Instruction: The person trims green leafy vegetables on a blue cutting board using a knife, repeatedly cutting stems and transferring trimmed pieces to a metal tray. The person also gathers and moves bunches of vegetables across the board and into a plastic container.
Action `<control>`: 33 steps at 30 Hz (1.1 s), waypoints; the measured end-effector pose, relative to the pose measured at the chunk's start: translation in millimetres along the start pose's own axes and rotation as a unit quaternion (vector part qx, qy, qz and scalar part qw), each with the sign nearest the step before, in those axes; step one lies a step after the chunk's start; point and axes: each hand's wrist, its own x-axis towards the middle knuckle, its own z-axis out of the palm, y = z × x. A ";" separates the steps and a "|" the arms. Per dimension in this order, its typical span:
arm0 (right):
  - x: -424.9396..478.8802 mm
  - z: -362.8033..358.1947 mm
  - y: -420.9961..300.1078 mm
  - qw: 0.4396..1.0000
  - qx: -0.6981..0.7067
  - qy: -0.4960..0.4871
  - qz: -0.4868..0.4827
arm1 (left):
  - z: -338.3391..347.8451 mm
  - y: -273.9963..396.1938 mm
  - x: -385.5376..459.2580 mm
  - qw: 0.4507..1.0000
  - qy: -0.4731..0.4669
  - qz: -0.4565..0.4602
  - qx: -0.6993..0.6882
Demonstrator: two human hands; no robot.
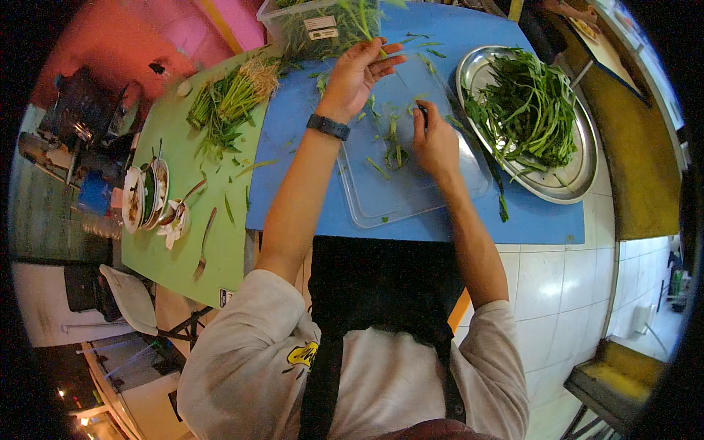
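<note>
My left hand (pixel 358 77), with a dark watch on its wrist, is raised over the far part of a clear plastic lid (pixel 396 206). It holds pale green vegetable stems (pixel 360 19) by their lower ends, in front of a clear plastic tub (pixel 275 22) of greens. Closed around a small dark-handled tool (pixel 423 116), my right hand (pixel 438 140) is over the middle of the lid. The tool's blade is hard to make out. Cut green scraps (pixel 393 148) lie on the lid between and below my hands.
An oval steel tray (pixel 586 159) heaped with leafy greens (pixel 531 110) stands at the right of the blue tabletop (pixel 297 181). On the green tabletop (pixel 165 269) at left are a rooted bunch of greens (pixel 234 96), stacked used plates (pixel 146 195) and a fork (pixel 204 245).
</note>
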 end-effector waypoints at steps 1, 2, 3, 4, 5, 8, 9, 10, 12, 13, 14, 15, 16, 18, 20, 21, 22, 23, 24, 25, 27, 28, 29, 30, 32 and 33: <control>1.1 0.7 3.2 1.000 -0.005 0.002 0.006 | -4.3 1.9 -2.0 1.000 -0.004 -0.007 -0.029; 1.5 1.0 6.7 1.000 0.006 0.016 0.014 | -7.7 3.3 -4.2 0.998 -0.008 -0.014 -0.058; 3.1 -0.7 8.8 0.997 0.072 0.019 0.017 | -10.2 4.5 -6.2 0.996 -0.012 -0.019 -0.087; 5.2 -3.1 10.5 0.990 0.139 0.023 0.020 | -12.4 1.2 -6.5 0.991 -0.023 -0.037 -0.127; 7.2 -4.1 10.6 0.978 0.205 0.026 0.024 | -14.1 -6.1 -5.9 0.984 -0.034 -0.054 -0.166; 4.1 -8.2 -1.9 0.911 0.405 -0.052 0.060 | -29.8 -35.8 -12.6 0.966 -0.046 -0.092 -0.238; 0.5 -12.9 -6.9 0.892 0.439 -0.077 0.069 | -32.6 -46.4 -16.3 0.959 -0.048 -0.106 -0.258; -2.1 -13.2 -13.1 0.887 0.445 -0.092 0.081 | -36.5 -55.5 -19.3 0.959 -0.032 -0.107 -0.260; -5.2 -7.0 -17.5 0.876 0.459 -0.115 0.089 | -38.7 -68.5 -25.2 0.958 0.000 -0.112 -0.265; -6.3 -5.5 -18.1 0.871 0.466 -0.126 0.094 | -37.1 -72.2 -26.5 0.961 0.006 -0.110 -0.254; -6.4 -6.1 -18.5 0.868 0.468 -0.142 0.089 | -35.8 -75.2 -26.8 0.964 0.013 -0.108 -0.243; -6.7 -4.9 -18.2 0.871 0.464 -0.141 0.081 | -33.9 -75.0 -27.7 0.967 0.021 -0.106 -0.230; -7.0 -3.4 -17.4 0.873 0.460 -0.141 0.072 | -32.9 -75.4 -29.2 0.969 0.016 -0.103 -0.224; -7.3 -1.4 -17.4 0.875 0.458 -0.140 0.068 | -31.9 -74.9 -31.6 0.973 0.008 -0.096 -0.210; -8.0 -0.3 -17.9 0.873 0.462 -0.135 0.076 | -30.9 -73.3 -33.3 0.971 0.005 -0.102 -0.215; -7.5 0.0 -17.6 0.874 0.459 -0.137 0.078 | -30.5 -72.3 -33.4 0.971 0.002 -0.104 -0.216; -7.1 0.0 -16.7 0.875 0.456 -0.138 0.079 | -30.5 -72.5 -33.7 0.971 0.006 -0.102 -0.216; -7.2 0.1 -15.9 0.877 0.454 -0.139 0.080 | -30.2 -73.0 -34.0 0.971 0.009 -0.100 -0.216; -5.5 0.1 -16.2 0.878 0.449 -0.145 0.081 | -30.9 -72.0 -30.2 0.972 0.008 -0.095 -0.214; -6.3 -1.1 -16.8 0.879 0.444 -0.151 0.081 | -32.0 -72.6 -29.2 0.973 0.008 -0.096 -0.208; -6.7 -2.2 -17.7 0.882 0.439 -0.154 0.074 | -32.9 -74.3 -33.2 0.976 0.008 -0.099 -0.196; -6.8 -2.4 -18.3 0.883 0.440 -0.151 0.067 | -32.8 -74.1 -33.5 0.976 0.019 -0.103 -0.191; -6.4 -2.0 -18.5 0.884 0.440 -0.148 0.060 | -32.5 -73.8 -33.5 0.976 0.029 -0.106 -0.185; -6.1 -2.0 -18.6 0.885 0.437 -0.147 0.058 | -31.3 -73.5 -33.6 0.976 0.039 -0.110 -0.182; -5.8 -1.3 -18.2 0.889 0.432 -0.144 0.054 | -30.2 -72.5 -34.0 0.975 0.042 -0.112 -0.189; -6.1 -1.0 -17.3 0.888 0.434 -0.146 0.054 | -29.9 -72.3 -34.6 0.974 0.044 -0.114 -0.192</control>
